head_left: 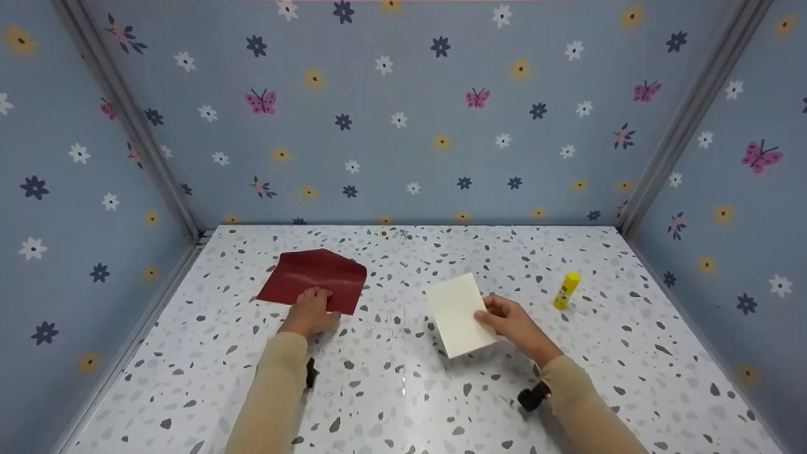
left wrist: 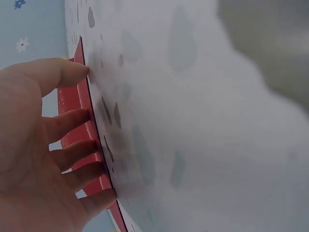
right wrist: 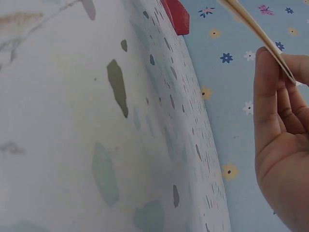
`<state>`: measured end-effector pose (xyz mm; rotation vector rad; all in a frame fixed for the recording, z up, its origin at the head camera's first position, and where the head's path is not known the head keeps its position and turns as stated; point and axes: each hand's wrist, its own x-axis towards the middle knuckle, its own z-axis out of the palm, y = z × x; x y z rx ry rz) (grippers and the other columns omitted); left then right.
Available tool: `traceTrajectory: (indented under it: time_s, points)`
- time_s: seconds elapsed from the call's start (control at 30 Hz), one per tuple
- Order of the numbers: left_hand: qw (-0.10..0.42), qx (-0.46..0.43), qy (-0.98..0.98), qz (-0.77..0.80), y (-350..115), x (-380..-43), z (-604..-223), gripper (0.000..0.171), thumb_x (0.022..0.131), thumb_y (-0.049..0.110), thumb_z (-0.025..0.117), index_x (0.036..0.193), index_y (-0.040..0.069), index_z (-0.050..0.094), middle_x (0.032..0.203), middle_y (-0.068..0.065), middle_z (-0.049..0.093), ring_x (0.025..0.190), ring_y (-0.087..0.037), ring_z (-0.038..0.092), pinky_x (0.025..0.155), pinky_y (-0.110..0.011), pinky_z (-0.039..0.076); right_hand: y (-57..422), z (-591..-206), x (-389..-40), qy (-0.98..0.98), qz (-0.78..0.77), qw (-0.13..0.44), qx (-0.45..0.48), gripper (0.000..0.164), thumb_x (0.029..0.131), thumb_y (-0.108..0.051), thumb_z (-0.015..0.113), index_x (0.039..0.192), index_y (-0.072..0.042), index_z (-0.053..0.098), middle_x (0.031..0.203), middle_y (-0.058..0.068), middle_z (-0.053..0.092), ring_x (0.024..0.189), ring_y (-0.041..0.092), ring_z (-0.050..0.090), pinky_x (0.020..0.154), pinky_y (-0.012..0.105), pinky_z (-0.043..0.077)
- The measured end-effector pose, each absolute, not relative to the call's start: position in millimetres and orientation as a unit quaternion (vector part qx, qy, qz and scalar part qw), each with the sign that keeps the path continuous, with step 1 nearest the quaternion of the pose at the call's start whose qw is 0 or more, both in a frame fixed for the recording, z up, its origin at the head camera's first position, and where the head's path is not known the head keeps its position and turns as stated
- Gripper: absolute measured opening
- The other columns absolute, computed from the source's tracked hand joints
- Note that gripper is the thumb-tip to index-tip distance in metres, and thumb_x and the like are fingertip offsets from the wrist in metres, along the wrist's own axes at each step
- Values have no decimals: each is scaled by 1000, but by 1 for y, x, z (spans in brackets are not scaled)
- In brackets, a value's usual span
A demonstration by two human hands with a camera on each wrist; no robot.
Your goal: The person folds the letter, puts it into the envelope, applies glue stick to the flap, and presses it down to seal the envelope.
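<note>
A dark red envelope lies on the table at the left, its pointed flap raised toward the back. My left hand rests on its near edge. In the left wrist view that hand's spread fingers press down along the red paper. Over at the right, my right hand pinches a cream folded card by its right edge, thumb on top. From the right wrist view the card shows edge-on, tilted, between thumb and fingers and above the table surface.
A yellow glue stick is on the speckled white table to the right of the card. Blue flowered panels enclose the back and both sides. A dark strap with a small device sits at the right wrist.
</note>
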<state>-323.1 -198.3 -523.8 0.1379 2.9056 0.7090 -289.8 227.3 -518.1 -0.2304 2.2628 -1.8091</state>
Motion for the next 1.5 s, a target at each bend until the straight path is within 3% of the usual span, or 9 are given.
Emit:
traceTrajectory:
  time_s: [0.3, 0.6, 1.0, 1.33, 1.5]
  points:
    - [76, 54, 962, 258, -194, -321, -527, 55, 96, 31, 67, 140, 3, 50, 139, -18, 44, 126, -36, 41, 103, -57, 40, 227, -519, -291, 787, -603, 115, -65, 43, 94, -36, 71, 122, -5, 61, 110, 10, 65, 96, 23, 62, 79, 33, 54]
    - [86, 56, 962, 254, -190, -320, -527, 67, 96, 34, 67, 149, 2, 42, 149, -19, 38, 134, -38, 36, 107, -58, 38, 230, -520, -291, 784, -608, 113, -56, 42, 94, -35, 71, 122, -5, 61, 110, 10, 65, 95, 22, 62, 78, 33, 54]
    - [79, 113, 958, 252, -170, -310, -527, 61, 95, 31, 68, 147, 4, 48, 143, -16, 45, 130, -32, 42, 107, -52, 40, 234, -520, -290, 794, -596, 105, -52, 46, 94, -38, 71, 125, -5, 61, 112, 9, 65, 97, 22, 63, 80, 33, 53]
    - [114, 154, 947, 259, -150, -302, -521, 59, 97, 28, 67, 148, 6, 47, 149, -13, 41, 137, -29, 40, 111, -48, 37, 231, -508, -285, 796, -594, 112, -21, 31, 98, -27, 67, 120, -6, 61, 109, 8, 66, 95, 20, 62, 81, 32, 51]
    - [136, 193, 935, 263, -137, -295, -516, 57, 96, 25, 68, 147, 7, 48, 146, -9, 42, 133, -26, 44, 110, -45, 38, 226, -488, -272, 797, -593, 111, -25, 28, 99, -25, 65, 118, -4, 62, 106, 8, 66, 93, 20, 62, 80, 31, 50]
